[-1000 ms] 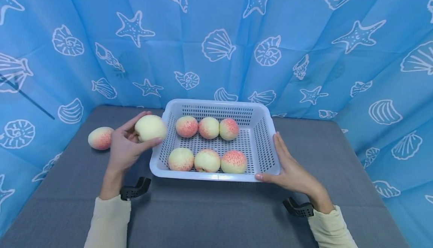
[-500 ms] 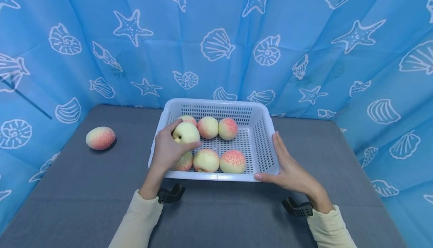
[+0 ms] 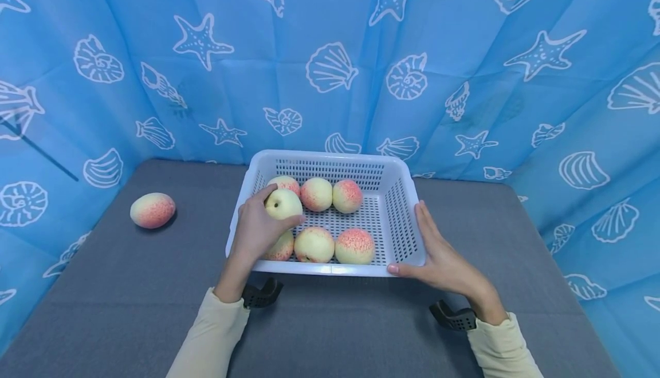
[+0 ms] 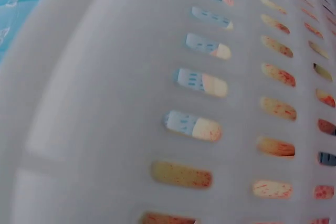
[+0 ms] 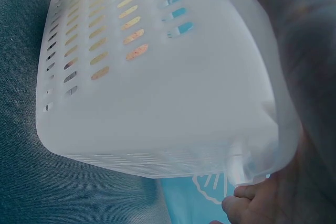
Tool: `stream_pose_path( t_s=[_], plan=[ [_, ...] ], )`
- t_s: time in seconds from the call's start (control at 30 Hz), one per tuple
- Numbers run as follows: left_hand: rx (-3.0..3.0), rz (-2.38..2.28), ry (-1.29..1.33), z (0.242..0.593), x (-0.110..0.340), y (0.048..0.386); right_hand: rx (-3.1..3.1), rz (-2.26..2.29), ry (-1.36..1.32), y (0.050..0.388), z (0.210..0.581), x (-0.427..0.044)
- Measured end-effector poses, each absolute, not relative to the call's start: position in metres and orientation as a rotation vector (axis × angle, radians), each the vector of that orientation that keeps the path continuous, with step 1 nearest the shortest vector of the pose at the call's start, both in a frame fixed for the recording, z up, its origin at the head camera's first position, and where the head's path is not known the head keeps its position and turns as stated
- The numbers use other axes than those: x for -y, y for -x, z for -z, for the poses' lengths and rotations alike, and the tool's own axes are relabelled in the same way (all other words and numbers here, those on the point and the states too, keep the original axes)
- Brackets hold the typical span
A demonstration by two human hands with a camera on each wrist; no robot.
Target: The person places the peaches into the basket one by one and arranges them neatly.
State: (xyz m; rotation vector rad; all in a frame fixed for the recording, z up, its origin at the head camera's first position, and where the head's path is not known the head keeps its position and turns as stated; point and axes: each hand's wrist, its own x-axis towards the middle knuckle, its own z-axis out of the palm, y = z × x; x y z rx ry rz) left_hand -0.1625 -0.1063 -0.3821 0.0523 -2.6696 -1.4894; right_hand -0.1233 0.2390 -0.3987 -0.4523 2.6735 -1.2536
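My left hand (image 3: 258, 226) grips a pale yellow peach (image 3: 284, 204) inside the left part of a white slotted basket (image 3: 402, 217). The hand and this peach partly cover two others at the basket's left side. My right hand (image 3: 443, 260) holds the basket's right front corner, thumb on the front rim and fingers along the right side. In the right wrist view, fingertips (image 5: 239, 205) show below the basket's corner. The left wrist view is filled by the basket's slotted wall (image 4: 115, 103), with peaches visible through the slots; the left hand is out of that view.
Several red-and-yellow peaches lie in the basket in two rows, among them one peach (image 3: 348, 196) at the back and one peach (image 3: 355, 246) in front. A lone peach (image 3: 153, 211) lies on the grey tablecloth (image 3: 103, 286). A blue seashell-print curtain (image 3: 330, 23) hangs behind.
My left hand has carried the pale peach rightward, from outside the basket's left rim to inside it, and barely moved in the last half second. The right hand stays at the corner.
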Motion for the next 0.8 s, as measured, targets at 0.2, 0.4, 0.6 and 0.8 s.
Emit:
stream_pose_path(
  t_s=[0.2, 0.4, 0.6, 0.8],
  plan=[
    [2.701, 1.464, -0.025, 0.3821, 0.1069, 0.1627, -2.671, 1.244, 0.433, 0.1238, 0.3983, -0.2386],
    [2.739, 1.422, 0.013, 0.3815, 0.1057, 0.1643, -2.670, 1.245, 0.430, 0.1242, 0.3982, -0.2380],
    [2.754, 1.403, 0.039, 0.3814, 0.1056, 0.1648, -2.669, 1.252, 0.442, 0.1244, 0.3980, -0.2385],
    [2.795, 1.360, 0.040, 0.3806, 0.1047, 0.1633, -2.673, 1.237, 0.434, 0.1232, 0.3960, -0.2387]
  ],
)
